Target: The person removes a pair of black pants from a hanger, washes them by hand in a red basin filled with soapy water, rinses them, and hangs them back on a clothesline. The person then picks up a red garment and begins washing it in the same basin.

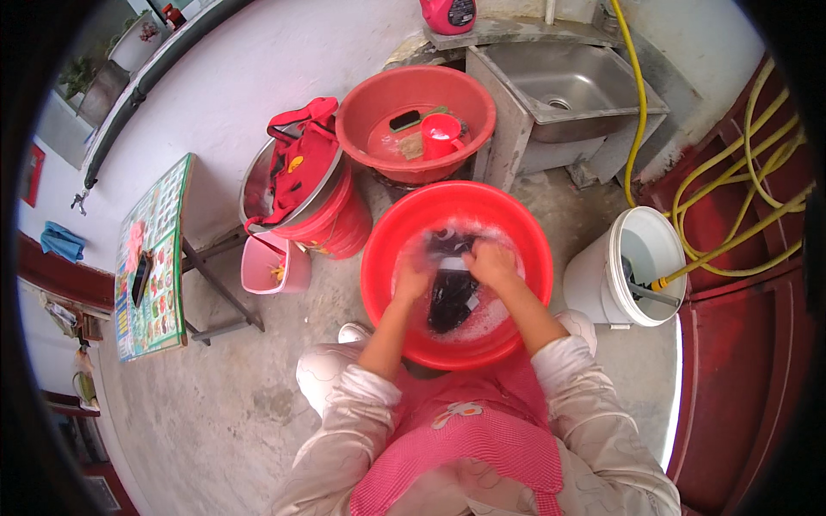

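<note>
A red plastic basin [379,271] with soapy water stands on the floor between my knees. In it lies a wet black item [452,293] with pale patches, which looks like fabric; its exact kind is unclear. My right hand [490,261] grips its upper right side, fingers curled. At its left edge, my left hand [414,274] is motion-blurred, so its hold cannot be made out. White suds [493,316] float around both hands.
Beyond stands a larger reddish basin [361,122] with a brush [405,120] and red mug [441,138]. A red bag [303,155] rests atop a bucket at left. At right are a white bucket [590,277], yellow hose [635,84] and sink [561,84]; a folding table [164,284] stands left.
</note>
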